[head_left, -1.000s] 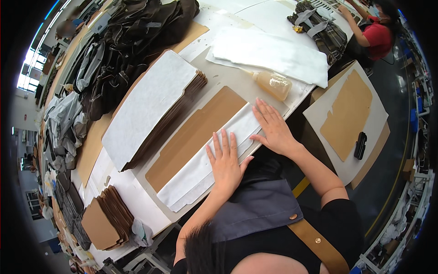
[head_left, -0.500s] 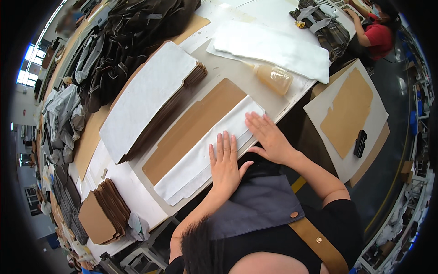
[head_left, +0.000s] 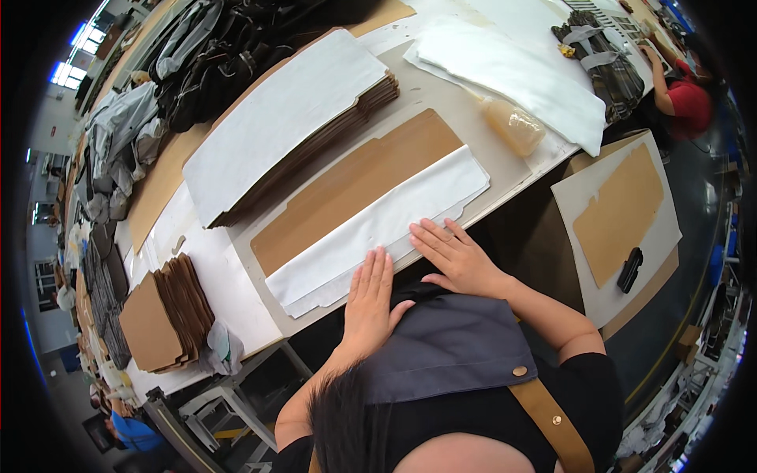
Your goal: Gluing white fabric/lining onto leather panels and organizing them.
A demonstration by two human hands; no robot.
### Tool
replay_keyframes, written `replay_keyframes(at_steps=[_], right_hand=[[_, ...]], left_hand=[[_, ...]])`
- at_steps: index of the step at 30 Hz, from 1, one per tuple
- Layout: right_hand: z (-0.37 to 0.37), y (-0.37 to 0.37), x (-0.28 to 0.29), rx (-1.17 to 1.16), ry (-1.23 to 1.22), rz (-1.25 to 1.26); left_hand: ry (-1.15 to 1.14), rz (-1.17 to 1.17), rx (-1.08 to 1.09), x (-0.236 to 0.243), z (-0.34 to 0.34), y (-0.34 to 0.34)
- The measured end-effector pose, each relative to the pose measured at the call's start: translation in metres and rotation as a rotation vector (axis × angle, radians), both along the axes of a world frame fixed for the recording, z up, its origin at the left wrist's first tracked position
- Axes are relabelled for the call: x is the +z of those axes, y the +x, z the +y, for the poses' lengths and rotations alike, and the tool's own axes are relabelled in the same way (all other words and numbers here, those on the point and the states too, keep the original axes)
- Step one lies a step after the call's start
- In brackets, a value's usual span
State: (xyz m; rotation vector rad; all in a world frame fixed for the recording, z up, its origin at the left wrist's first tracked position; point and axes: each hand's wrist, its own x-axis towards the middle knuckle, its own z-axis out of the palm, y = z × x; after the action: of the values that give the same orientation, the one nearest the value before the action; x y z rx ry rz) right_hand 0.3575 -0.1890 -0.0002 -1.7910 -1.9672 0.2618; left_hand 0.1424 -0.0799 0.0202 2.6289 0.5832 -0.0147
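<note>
In front of me a long brown panel [head_left: 339, 201] with notched edges lies flat on the table. White fabric [head_left: 378, 221] is folded over the panel's near half, with a second layer showing along its near edge. My left hand [head_left: 370, 299] rests flat near that edge, fingers stretched out, fingertips on the white fabric. To its right my right hand [head_left: 457, 256] lies with fingers extended, its fingertips at the near edge of the fabric. Neither hand grips anything.
Beyond the panel stands a stack of white-topped brown panels [head_left: 284, 118]. Left sit smaller brown pieces [head_left: 165, 315]. A squeeze bottle of amber liquid [head_left: 512, 126] lies beside white cloth [head_left: 512, 75]. Right, a black tool [head_left: 630, 270] rests on a board. Another person [head_left: 688, 102] works at far right.
Both hands have slid back toward me, from over the white fabric to its near edge. The view has also shifted, and the fabric still lies folded on the panel.
</note>
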Motion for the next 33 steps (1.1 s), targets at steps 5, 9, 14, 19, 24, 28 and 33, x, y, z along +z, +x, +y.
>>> replay_keyframes(at_steps=[5,9,14,19,24,28,33], right_hand=[[-0.016,0.017,-0.002,-0.033,-0.006,-0.103],[-0.018,0.024,-0.004,-0.186,0.103,-0.036],[-0.004,0.039,0.011,-0.202,0.178,-0.064],[0.026,0.053,0.031,-0.154,0.29,-0.063],[0.056,0.054,0.034,0.073,0.238,-0.23],[0.076,0.064,0.041,0.11,0.215,-0.236],[0.105,0.071,0.051,0.012,0.288,-0.113]], left_hand=[[0.118,0.106,0.205,-0.005,-0.005,-0.062],[0.15,0.043,0.47,-0.009,-0.013,-0.087],[0.221,0.114,0.479,0.013,0.0,-0.091],[0.324,-0.143,0.587,0.018,0.037,-0.097],[0.267,-0.168,0.409,0.024,0.051,-0.072],[0.252,-0.156,0.388,0.024,0.059,-0.069],[0.323,-0.192,0.433,0.025,0.089,-0.072]])
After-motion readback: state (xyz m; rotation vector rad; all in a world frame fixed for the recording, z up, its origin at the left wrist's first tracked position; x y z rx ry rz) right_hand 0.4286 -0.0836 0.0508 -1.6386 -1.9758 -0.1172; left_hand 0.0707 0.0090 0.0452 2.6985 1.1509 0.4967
